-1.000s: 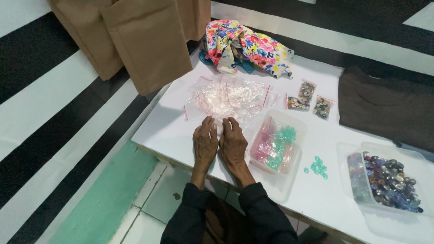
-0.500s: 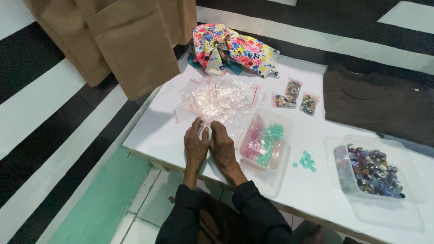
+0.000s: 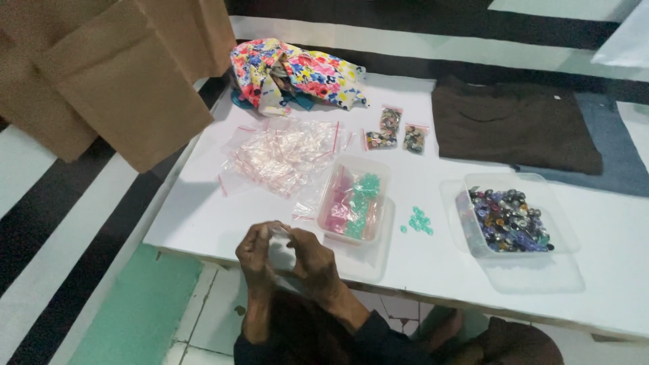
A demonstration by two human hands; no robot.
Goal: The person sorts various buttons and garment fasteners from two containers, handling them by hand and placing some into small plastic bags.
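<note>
My left hand point(image 3: 255, 257) and my right hand point(image 3: 312, 261) are together at the near edge of the white table point(image 3: 203, 216). Between their fingertips they pinch a small clear plastic zip bag point(image 3: 282, 251). A pile of more clear zip bags with red strips point(image 3: 284, 154) lies just beyond the hands. To the right of my hands stands a clear plastic box of pink and green buttons point(image 3: 353, 200). A few loose green buttons point(image 3: 417, 221) lie next to it.
A clear tub of dark mixed buttons point(image 3: 508, 217) stands at the right. Three small filled bags point(image 3: 395, 130), a floral cloth point(image 3: 297, 73), a brown garment point(image 3: 514, 124) and a blue one point(image 3: 622, 149) lie at the back. Brown paper bags point(image 3: 128, 88) hang at left.
My hands have drawn back from the bag pile to the table's near edge, now holding one small clear bag. The view has shifted left and down.
</note>
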